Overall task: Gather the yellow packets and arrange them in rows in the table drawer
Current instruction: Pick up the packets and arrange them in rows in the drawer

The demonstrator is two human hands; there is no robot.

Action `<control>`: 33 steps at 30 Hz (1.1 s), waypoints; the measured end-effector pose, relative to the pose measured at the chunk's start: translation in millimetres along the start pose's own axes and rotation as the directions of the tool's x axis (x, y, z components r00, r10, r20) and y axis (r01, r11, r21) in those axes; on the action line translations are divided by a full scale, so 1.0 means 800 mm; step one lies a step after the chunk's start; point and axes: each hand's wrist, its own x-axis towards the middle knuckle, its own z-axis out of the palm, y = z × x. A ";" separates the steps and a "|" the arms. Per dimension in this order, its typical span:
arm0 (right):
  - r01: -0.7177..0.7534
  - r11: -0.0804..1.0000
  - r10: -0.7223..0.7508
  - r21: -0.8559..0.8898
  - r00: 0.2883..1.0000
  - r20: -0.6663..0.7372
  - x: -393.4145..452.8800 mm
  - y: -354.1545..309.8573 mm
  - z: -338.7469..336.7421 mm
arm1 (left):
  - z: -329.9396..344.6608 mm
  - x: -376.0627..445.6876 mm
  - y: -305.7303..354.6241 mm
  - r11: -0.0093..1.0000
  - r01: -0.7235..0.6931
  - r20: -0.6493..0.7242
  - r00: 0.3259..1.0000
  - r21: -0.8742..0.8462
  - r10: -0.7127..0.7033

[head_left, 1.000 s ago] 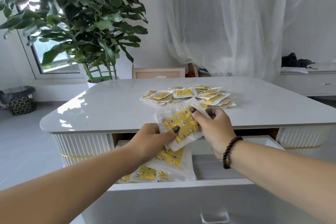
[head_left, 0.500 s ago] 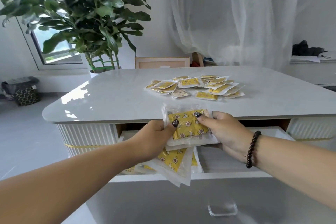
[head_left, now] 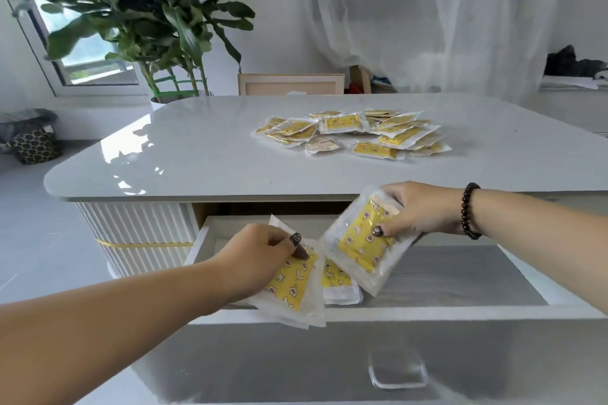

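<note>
1. The drawer (head_left: 460,273) of the desk (head_left: 214,154) is pulled open, and a few yellow packets (head_left: 332,276) are already laid at its left front part.
2. One packet (head_left: 292,283) is pinched by the left hand (head_left: 263,256) and is held low over the left side of the drawer, partly over its front edge.
3. A small stack of packets (head_left: 362,246) is grasped by the right hand (head_left: 418,210), tilted, above the middle of the drawer.
4. A large pile of packets (head_left: 355,135) is left on the desk (it lies loosely, not in rows).
5. The task is judged to be at an early stage: only the beginning of a first row is placed, and most of the drawer floor is not yet filled.
</note>
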 end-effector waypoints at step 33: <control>0.077 0.555 -0.099 -0.828 0.995 0.026 0.093 0.079 0.075 | 0.026 0.016 -0.017 0.969 0.099 0.146 0.987 -0.227 -0.066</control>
